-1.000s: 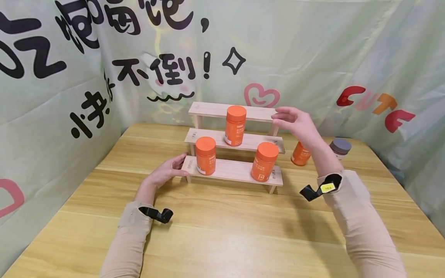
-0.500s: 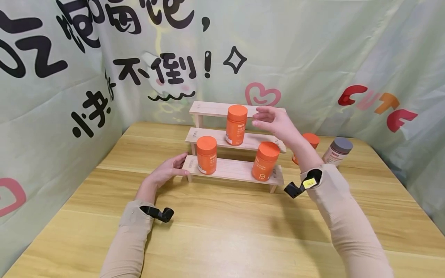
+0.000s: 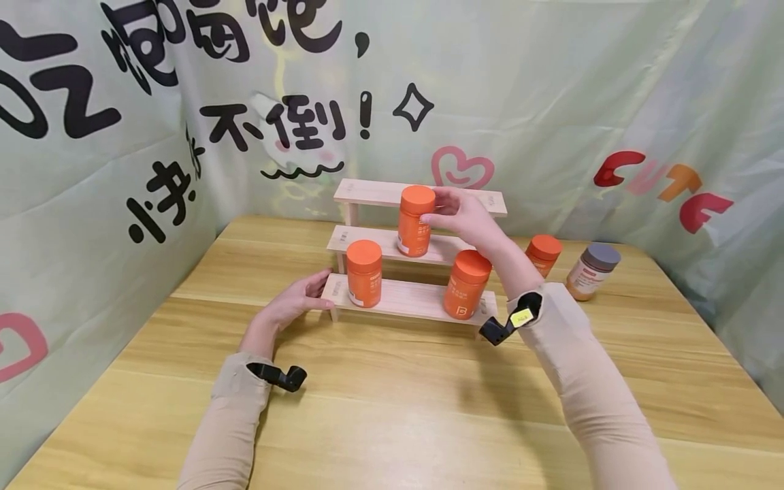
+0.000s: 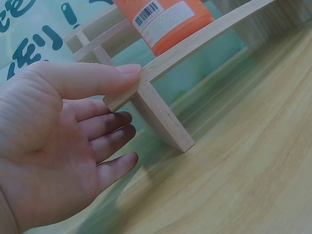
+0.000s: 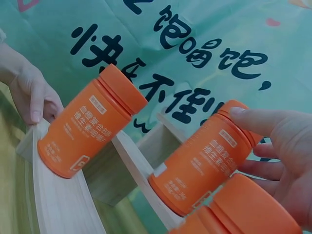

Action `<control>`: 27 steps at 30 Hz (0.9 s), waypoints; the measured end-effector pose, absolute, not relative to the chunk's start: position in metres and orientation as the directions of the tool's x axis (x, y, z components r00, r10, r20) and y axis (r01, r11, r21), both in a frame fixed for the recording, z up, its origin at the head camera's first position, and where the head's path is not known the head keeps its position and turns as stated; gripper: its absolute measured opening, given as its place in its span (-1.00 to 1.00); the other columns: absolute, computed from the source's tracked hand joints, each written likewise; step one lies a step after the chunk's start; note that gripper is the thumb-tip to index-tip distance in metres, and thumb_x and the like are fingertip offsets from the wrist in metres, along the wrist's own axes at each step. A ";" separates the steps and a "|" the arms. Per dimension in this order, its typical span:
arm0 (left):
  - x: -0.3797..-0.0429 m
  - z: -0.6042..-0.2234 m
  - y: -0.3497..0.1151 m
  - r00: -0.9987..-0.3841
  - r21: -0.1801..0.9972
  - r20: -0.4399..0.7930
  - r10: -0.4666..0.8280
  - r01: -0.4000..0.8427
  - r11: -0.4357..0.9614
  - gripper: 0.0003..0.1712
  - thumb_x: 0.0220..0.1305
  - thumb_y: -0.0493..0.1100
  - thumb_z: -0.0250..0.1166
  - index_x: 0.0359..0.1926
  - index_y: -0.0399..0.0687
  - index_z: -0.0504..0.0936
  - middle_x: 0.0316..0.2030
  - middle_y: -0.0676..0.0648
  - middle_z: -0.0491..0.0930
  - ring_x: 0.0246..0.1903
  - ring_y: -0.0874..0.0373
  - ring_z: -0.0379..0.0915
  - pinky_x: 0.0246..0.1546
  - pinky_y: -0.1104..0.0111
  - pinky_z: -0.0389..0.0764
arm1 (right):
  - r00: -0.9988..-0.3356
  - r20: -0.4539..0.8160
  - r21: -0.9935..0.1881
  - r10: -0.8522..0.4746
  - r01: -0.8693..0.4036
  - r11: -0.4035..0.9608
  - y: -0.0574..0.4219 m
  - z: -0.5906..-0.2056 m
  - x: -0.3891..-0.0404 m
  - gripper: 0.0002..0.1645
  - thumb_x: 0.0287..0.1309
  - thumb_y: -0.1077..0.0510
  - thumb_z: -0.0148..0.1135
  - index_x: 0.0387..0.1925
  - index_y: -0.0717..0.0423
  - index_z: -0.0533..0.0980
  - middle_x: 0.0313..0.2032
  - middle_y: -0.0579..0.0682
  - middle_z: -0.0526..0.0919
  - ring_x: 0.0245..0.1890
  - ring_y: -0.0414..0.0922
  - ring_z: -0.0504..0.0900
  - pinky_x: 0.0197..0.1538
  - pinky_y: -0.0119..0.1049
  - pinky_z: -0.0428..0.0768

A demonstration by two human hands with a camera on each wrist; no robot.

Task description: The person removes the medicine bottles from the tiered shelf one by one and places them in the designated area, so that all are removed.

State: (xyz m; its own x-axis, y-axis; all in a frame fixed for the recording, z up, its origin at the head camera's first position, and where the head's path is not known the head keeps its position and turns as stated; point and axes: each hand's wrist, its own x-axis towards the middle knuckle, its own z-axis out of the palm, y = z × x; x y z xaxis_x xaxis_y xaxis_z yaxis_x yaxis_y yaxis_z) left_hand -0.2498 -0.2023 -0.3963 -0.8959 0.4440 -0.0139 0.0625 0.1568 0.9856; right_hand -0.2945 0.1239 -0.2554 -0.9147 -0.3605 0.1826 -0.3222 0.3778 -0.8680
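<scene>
A three-tier wooden display stand (image 3: 412, 294) stands on the table. My left hand (image 3: 295, 299) pinches the left end of its lowest board, thumb (image 4: 119, 73) on top and the other fingers spread below. On the middle tier an orange bottle (image 3: 413, 231) stands upright. My right hand (image 3: 468, 216) holds this bottle near its cap from the right, the thumb (image 5: 253, 117) across the front and fingers partly hidden behind. Two more orange bottles stand on the lowest tier, the left bottle (image 3: 364, 275) near my left hand and the right bottle (image 3: 464, 289) below my right wrist.
Right of the stand, behind my right forearm, are another orange bottle (image 3: 544, 252), partly covered, and a grey-capped bottle (image 3: 591, 272). A printed cloth backdrop (image 3: 527, 88) hangs behind the wooden table (image 3: 380, 408). The top tier (image 3: 373, 192) rises behind the bottles.
My right hand has moved left from the stand's right end to the middle-tier bottle and taken hold of it. The left hand keeps its place. The bottles at the right are less covered.
</scene>
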 end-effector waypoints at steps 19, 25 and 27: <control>-0.249 -0.395 -0.203 -0.894 0.986 -0.025 0.447 0.051 0.158 0.02 0.09 -0.30 0.31 0.40 -0.38 -0.17 0.38 -0.36 -0.13 0.36 -0.17 -0.18 0.34 0.08 -0.11 | -0.934 0.143 -0.833 -0.329 -0.293 0.470 0.109 -0.254 -0.295 -0.26 0.05 0.09 0.33 0.25 0.13 0.28 0.04 0.08 0.48 0.00 0.01 0.42 0.04 -0.14 0.46; -0.248 -0.394 -0.202 -0.890 0.987 -0.016 0.455 0.058 0.147 0.02 0.09 -0.31 0.30 0.39 -0.40 -0.17 0.38 -0.37 -0.14 0.36 -0.18 -0.20 0.33 0.07 -0.12 | -0.935 0.129 -0.816 -0.330 -0.289 0.501 0.109 -0.251 -0.293 -0.26 0.07 0.07 0.32 0.26 0.13 0.26 0.04 0.08 0.47 0.00 0.01 0.41 0.02 -0.14 0.47; -0.248 -0.394 -0.202 -0.890 0.987 -0.016 0.455 0.058 0.149 0.01 0.09 -0.31 0.30 0.40 -0.39 -0.17 0.38 -0.36 -0.14 0.36 -0.17 -0.20 0.33 0.08 -0.12 | -0.936 0.128 -0.810 -0.328 -0.289 0.510 0.108 -0.250 -0.292 -0.26 0.07 0.06 0.32 0.25 0.13 0.26 0.04 0.08 0.47 0.00 0.01 0.41 0.02 -0.15 0.47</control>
State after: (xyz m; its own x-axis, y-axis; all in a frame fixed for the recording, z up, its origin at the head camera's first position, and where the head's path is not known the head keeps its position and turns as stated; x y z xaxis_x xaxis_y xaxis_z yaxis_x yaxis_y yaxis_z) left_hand -0.2483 -0.2023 -0.3943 -0.8902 0.4553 -0.0163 0.0581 0.1490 0.9871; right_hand -0.2924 0.1084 -0.2505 -0.9360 -0.3281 0.1277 -0.2892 0.5097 -0.8103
